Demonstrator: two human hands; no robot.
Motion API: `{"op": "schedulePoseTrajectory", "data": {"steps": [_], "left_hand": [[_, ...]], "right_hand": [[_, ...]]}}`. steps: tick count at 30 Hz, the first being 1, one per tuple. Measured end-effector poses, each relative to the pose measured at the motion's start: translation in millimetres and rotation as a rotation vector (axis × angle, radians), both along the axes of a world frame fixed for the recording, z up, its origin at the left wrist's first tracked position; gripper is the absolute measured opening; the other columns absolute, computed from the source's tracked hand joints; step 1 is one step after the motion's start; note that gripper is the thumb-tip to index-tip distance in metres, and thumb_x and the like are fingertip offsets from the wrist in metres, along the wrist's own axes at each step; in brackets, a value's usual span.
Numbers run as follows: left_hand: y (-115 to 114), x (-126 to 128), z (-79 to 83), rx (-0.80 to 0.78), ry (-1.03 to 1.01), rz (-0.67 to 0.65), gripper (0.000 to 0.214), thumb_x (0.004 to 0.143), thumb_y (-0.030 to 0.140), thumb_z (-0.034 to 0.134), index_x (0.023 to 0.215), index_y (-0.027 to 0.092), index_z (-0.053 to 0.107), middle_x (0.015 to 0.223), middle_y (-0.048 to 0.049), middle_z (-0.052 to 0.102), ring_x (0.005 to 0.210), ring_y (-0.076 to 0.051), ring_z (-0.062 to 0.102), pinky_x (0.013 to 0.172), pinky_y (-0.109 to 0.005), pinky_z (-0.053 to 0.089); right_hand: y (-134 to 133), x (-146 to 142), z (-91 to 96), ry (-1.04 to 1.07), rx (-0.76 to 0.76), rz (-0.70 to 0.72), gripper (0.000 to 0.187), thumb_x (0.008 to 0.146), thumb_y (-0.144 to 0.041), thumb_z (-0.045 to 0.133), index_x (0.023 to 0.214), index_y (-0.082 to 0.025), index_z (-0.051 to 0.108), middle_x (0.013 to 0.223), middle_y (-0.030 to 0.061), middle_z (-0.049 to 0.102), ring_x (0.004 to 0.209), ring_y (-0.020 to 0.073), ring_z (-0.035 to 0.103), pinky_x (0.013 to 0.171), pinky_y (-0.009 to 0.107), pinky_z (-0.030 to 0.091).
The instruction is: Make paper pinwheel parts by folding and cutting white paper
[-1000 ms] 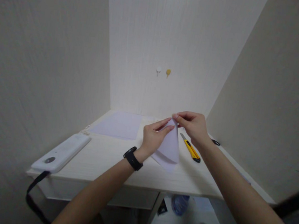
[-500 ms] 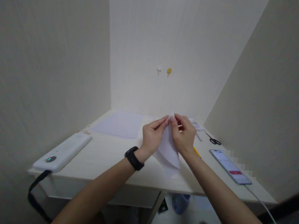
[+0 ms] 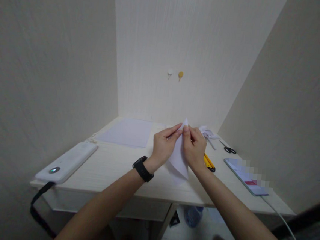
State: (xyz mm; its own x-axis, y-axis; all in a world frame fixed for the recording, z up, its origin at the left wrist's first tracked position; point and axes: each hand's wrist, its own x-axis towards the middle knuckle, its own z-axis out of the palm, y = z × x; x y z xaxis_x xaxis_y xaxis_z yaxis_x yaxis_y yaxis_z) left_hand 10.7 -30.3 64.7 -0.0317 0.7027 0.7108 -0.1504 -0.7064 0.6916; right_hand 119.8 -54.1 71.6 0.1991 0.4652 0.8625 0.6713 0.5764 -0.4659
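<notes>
A folded white paper (image 3: 179, 157) stands point-up above the pale desk (image 3: 115, 168), its lower edge near the desk top. My left hand (image 3: 163, 145), with a black watch on the wrist, pinches the paper's top corner from the left. My right hand (image 3: 194, 148) pinches the same corner from the right, fingertips almost touching the left ones. Both hands are closed on the paper.
A flat white sheet (image 3: 129, 132) lies at the back left. A white device (image 3: 67, 162) with a black strap sits at the left edge. A yellow utility knife (image 3: 209, 162), black scissors (image 3: 227, 148), crumpled paper scraps (image 3: 208, 133) and a phone (image 3: 245, 176) on a cable lie to the right.
My right hand has moved left, close against the left hand at the paper's tip. The paper now stands narrower and more upright.
</notes>
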Motion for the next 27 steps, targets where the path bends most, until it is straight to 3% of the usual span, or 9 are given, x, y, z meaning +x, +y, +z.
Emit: {"op": "schedulePoseTrajectory", "data": {"steps": [5, 11, 18, 27], "left_hand": [[-3, 0, 0.9, -0.005, -0.022, -0.008, 0.022, 0.085, 0.026, 0.071, 0.106, 0.025, 0.077, 0.111, -0.0029, 0.075, 0.104, -0.021, 0.072, 0.098, -0.037, 0.057], [-5, 1, 0.8, -0.02, -0.031, -0.008, 0.02, 0.083, 0.025, 0.073, 0.103, 0.026, 0.078, 0.106, -0.0025, 0.076, 0.099, -0.021, 0.074, 0.094, -0.037, 0.059], [-7, 0, 0.0, 0.035, -0.005, 0.015, 0.02, 0.084, 0.027, 0.072, 0.103, 0.027, 0.078, 0.107, -0.0018, 0.076, 0.099, -0.021, 0.073, 0.093, -0.036, 0.06], [-6, -1, -0.3, 0.106, 0.013, 0.052, 0.02, 0.085, 0.027, 0.071, 0.103, 0.026, 0.078, 0.105, -0.0028, 0.076, 0.095, -0.02, 0.074, 0.089, -0.034, 0.061]], "right_hand": [[1, 1, 1.3, 0.121, 0.009, 0.068, 0.036, 0.093, -0.048, 0.054, 0.094, -0.02, 0.076, 0.073, 0.0043, 0.066, 0.07, 0.0186, 0.058, 0.064, 0.032, 0.047], [7, 16, 22.2, 0.299, -0.041, 0.289, 0.028, 0.081, -0.047, 0.069, 0.085, -0.021, 0.078, 0.085, 0.0066, 0.074, 0.072, 0.0196, 0.064, 0.054, 0.03, 0.049], [2, 30, 43.6, 0.258, -0.118, 0.383, 0.024, 0.069, -0.043, 0.081, 0.072, -0.019, 0.077, 0.071, 0.0044, 0.072, 0.061, 0.0158, 0.061, 0.051, 0.027, 0.047], [-4, 35, 50.1, 0.161, -0.151, 0.357, 0.022, 0.072, -0.04, 0.079, 0.074, -0.018, 0.076, 0.072, 0.0039, 0.072, 0.062, 0.014, 0.06, 0.056, 0.027, 0.047]]}}
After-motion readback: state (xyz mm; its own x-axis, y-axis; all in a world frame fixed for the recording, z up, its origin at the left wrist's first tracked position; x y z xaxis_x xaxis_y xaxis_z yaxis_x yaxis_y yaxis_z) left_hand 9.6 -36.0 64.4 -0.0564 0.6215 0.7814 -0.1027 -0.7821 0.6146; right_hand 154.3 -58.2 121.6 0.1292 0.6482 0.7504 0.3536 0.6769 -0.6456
